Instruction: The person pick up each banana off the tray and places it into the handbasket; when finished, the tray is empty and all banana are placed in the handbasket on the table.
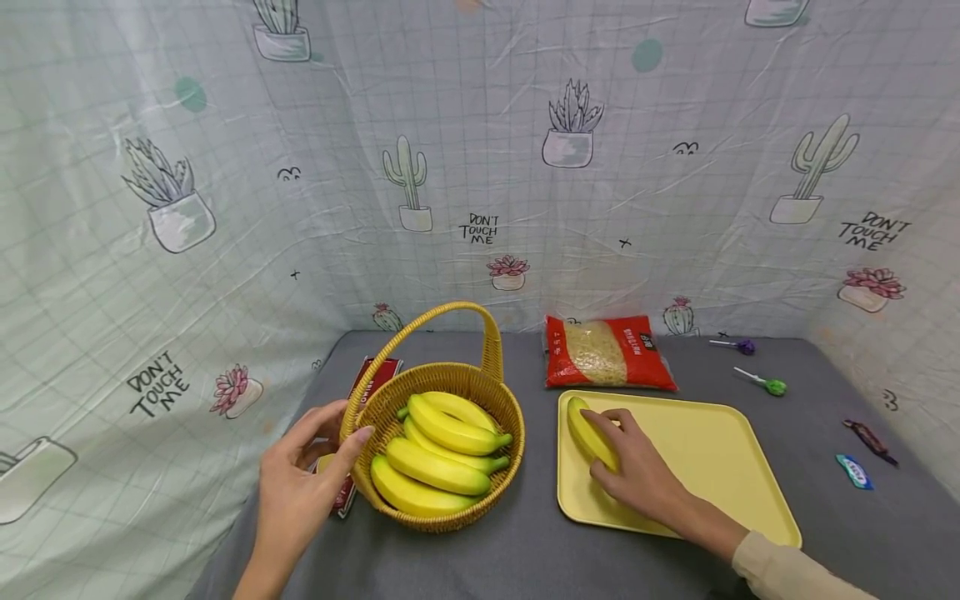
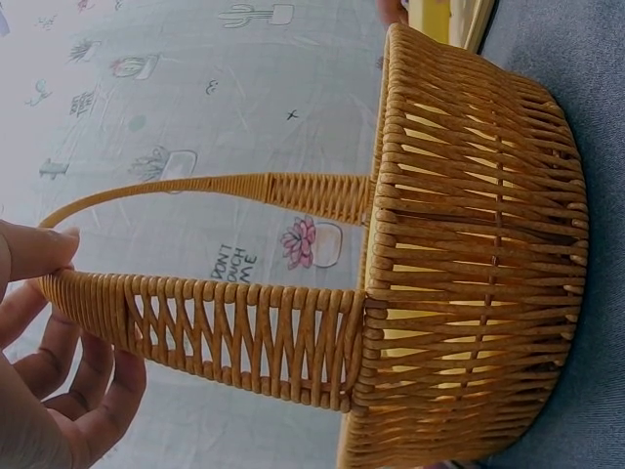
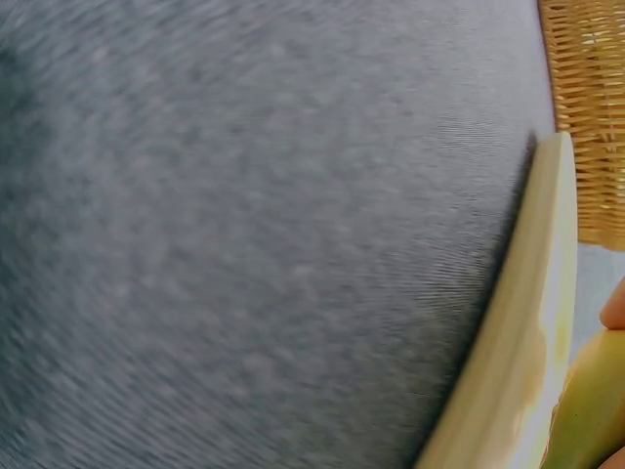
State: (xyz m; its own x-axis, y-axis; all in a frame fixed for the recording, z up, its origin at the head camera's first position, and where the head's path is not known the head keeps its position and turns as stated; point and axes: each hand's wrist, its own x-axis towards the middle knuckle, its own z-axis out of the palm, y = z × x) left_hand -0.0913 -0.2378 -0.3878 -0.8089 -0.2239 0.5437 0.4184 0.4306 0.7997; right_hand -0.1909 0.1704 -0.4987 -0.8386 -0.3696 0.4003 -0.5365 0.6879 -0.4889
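My left hand [image 1: 296, 467] holds the handle of a wicker basket [image 1: 512, 417], with the thumb and fingers on either side of it in the left wrist view. Several yellow bananas [image 1: 438, 462] with green tips lie inside the basket. To the right, my right hand [image 1: 637, 462] grips a single banana [image 1: 592, 437] over the left part of a pale yellow tray [image 1: 720, 458]. That same banana [image 3: 591, 405] shows at the lower right of the right wrist view, close over the tray's edge [image 3: 508, 362].
Behind the tray lies a red bag of grain [image 1: 607, 354]. A purple lollipop [image 1: 742, 346], a green lollipop [image 1: 774, 386], a dark wrapped candy [image 1: 870, 442] and a blue-white candy [image 1: 855, 472] lie right. A red package [image 1: 382, 375] is partly hidden behind the basket.
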